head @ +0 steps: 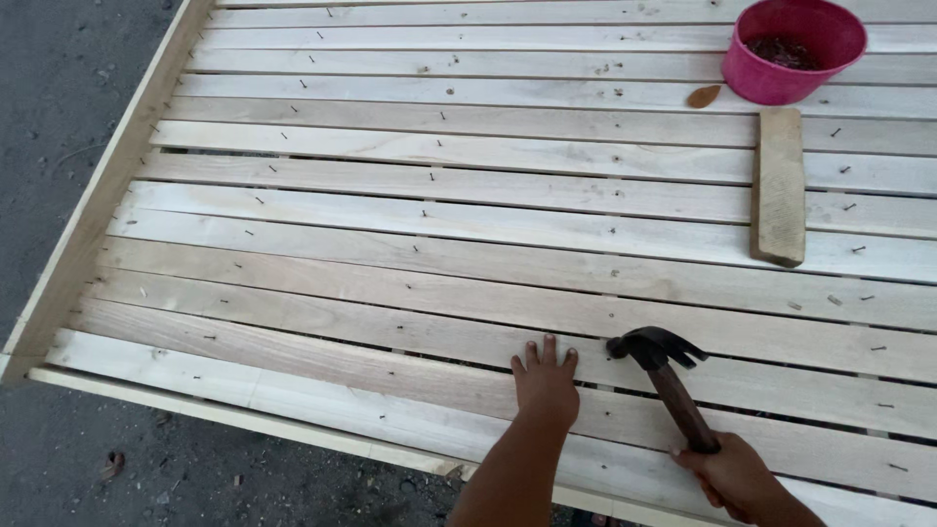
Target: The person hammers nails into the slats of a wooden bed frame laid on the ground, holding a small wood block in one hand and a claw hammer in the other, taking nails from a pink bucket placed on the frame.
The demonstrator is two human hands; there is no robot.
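Observation:
My right hand (734,478) grips the brown handle of a claw hammer (664,376). Its dark head rests low over a pale wooden slat (390,332) of a large slatted frame. My left hand (545,383) lies flat on the slat just left of the hammer head, fingers spread and pressing down. Many nails stick partly out of the slats in rows across the frame.
A pink plastic bowl (795,49) holding dark nails sits at the far right on the slats. A short loose wooden block (779,185) lies across the slats below it. A small brown chip (703,96) lies beside the bowl. Grey ground (59,117) borders the frame at left.

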